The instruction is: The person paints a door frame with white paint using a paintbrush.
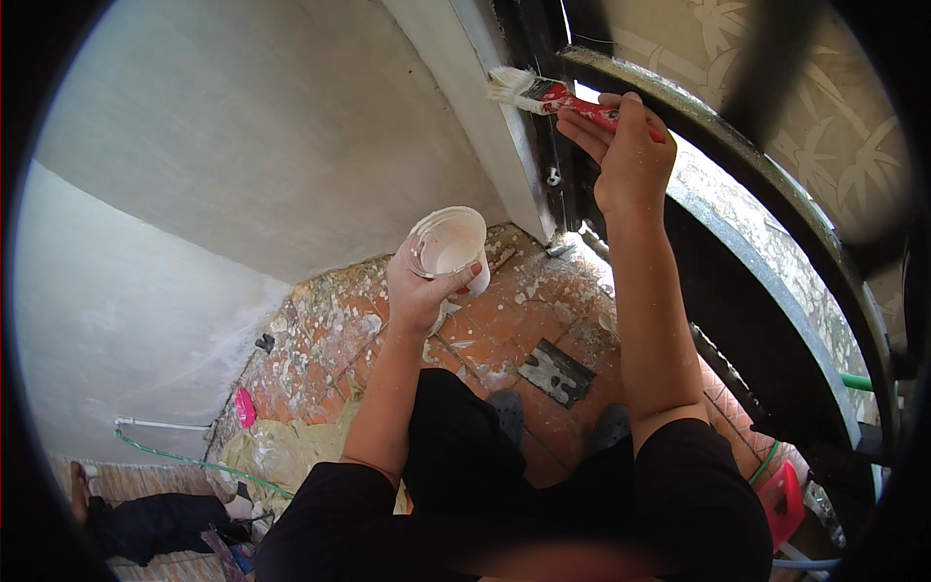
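My right hand (pixel 626 136) is closed round the red handle of a paintbrush (pixel 548 94), raised at the upper right. The brush's pale, paint-coated bristles point left, close to the edge of a white-painted wall strip (pixel 495 107) beside a dark metal frame. Lower down and left of it, my left hand (pixel 424 286) grips a small white paint tub (pixel 456 242) by its side, thumb on the near wall. The tub's mouth faces up and its inside is coated with whitish paint; how full it is I cannot tell.
Grey-white walls (pixel 242 145) rise at left. The tiled floor (pixel 495 330) is spattered with paint; a dark flat plate (pixel 556 372) lies near my feet. A crumpled sheet (pixel 281 451), a green hose (pixel 208 466) and a pink object (pixel 244 407) lie lower left. A dark gate (pixel 766 310) stands right.
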A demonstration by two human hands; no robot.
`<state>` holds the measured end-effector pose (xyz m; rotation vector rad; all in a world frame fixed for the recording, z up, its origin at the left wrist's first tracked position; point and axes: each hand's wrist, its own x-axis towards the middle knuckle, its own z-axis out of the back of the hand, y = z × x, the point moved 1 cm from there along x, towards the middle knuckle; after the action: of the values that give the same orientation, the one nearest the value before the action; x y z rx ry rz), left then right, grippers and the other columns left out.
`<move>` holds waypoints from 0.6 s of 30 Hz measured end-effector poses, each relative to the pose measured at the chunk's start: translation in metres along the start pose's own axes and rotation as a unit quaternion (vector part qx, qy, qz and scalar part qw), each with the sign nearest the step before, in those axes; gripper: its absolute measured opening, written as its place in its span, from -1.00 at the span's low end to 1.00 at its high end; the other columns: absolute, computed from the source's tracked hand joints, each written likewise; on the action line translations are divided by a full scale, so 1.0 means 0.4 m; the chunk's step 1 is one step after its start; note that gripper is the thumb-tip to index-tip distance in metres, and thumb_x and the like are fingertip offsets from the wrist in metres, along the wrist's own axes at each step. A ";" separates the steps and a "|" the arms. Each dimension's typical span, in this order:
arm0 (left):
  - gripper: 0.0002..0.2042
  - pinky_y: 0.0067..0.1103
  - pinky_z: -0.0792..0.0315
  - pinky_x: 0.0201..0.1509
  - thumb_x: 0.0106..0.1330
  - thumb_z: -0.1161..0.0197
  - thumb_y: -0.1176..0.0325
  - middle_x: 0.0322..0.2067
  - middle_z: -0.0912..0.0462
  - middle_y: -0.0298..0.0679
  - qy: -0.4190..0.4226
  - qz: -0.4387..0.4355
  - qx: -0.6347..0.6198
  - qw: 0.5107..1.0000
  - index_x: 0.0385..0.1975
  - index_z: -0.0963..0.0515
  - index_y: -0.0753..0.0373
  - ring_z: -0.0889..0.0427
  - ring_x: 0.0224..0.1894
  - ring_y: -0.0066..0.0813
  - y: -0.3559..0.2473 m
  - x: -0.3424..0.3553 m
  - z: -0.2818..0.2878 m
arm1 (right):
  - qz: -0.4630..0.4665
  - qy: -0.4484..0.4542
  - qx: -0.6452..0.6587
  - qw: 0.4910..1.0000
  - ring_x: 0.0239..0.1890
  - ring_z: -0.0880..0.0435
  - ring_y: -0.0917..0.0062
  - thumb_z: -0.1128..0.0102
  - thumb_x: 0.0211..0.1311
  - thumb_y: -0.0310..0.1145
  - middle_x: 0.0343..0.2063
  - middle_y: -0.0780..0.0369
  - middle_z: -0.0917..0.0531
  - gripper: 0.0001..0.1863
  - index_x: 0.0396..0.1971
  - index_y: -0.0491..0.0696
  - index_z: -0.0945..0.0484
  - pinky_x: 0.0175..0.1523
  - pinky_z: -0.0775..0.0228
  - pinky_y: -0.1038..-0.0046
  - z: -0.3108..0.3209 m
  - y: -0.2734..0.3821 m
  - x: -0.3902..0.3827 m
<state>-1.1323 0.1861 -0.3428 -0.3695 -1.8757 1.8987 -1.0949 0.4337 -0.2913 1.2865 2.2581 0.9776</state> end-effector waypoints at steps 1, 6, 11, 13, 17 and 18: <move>-0.49 -0.51 -0.49 0.03 0.00 -0.49 0.53 -0.13 -0.66 -0.20 0.004 0.022 -0.006 1.000 0.01 -0.49 0.39 -0.62 -0.09 -0.46 -0.006 -0.004 0.000 | 0.007 0.009 0.009 1.000 -0.43 -0.75 0.22 0.09 0.42 -0.30 -0.43 -0.04 -0.62 -0.65 -0.35 -0.34 -0.45 -0.29 -0.74 0.36 0.001 0.014 0.000; -0.49 -0.50 -0.49 0.06 0.00 -0.48 0.53 -0.12 -0.66 -0.19 -0.001 -0.016 0.005 1.000 0.01 -0.49 0.40 -0.62 -0.07 -0.45 0.012 -0.006 0.030 | 0.057 0.035 0.100 0.993 -0.41 -0.75 0.15 0.07 0.40 -0.30 -0.41 -0.08 -0.63 -0.67 -0.35 -0.32 -0.45 -0.24 -0.75 0.30 -0.049 0.081 -0.039; -0.49 -0.50 -0.49 0.05 -0.01 -0.49 0.53 -0.11 -0.66 -0.18 -0.021 -0.020 0.029 0.999 0.00 -0.50 0.41 -0.63 -0.07 -0.44 0.015 -0.011 0.053 | 0.093 0.052 0.151 0.983 -0.40 -0.75 0.13 0.09 0.39 -0.32 -0.41 -0.08 -0.63 -0.69 -0.37 -0.31 -0.45 -0.22 -0.75 0.29 -0.060 0.070 0.010; -0.49 -0.50 -0.49 0.05 -0.01 -0.49 0.53 -0.12 -0.66 -0.18 -0.031 -0.025 0.033 0.999 0.00 -0.50 0.41 -0.63 -0.08 -0.44 0.016 -0.017 0.061 | 0.083 0.056 0.176 0.979 -0.40 -0.75 0.12 0.09 0.39 -0.33 -0.40 -0.07 -0.63 -0.69 -0.37 -0.31 -0.45 -0.22 -0.75 0.28 -0.059 0.056 0.027; -0.50 -0.50 -0.49 0.04 -0.01 -0.50 0.52 -0.14 -0.67 -0.18 -0.053 -0.038 0.037 0.997 -0.01 -0.51 0.40 -0.64 -0.10 -0.45 0.026 -0.012 0.073 | 0.071 0.040 0.171 0.982 -0.41 -0.75 0.12 0.09 0.38 -0.35 -0.38 -0.06 -0.63 -0.71 -0.36 -0.32 -0.44 -0.24 -0.75 0.28 -0.061 0.024 0.041; -0.50 -0.50 -0.49 0.04 -0.01 -0.50 0.52 -0.14 -0.67 -0.18 -0.053 -0.038 0.040 0.997 -0.01 -0.51 0.40 -0.64 -0.10 -0.45 0.033 -0.010 0.080 | 0.070 0.031 0.155 0.985 -0.41 -0.75 0.12 0.08 0.38 -0.36 -0.38 -0.05 -0.62 -0.72 -0.35 -0.32 -0.44 -0.24 -0.75 0.28 -0.063 0.018 0.041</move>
<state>-1.1460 0.1567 -0.3549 -0.1720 -1.8469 1.9700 -1.1143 0.4405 -0.2683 1.5819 2.4692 0.7380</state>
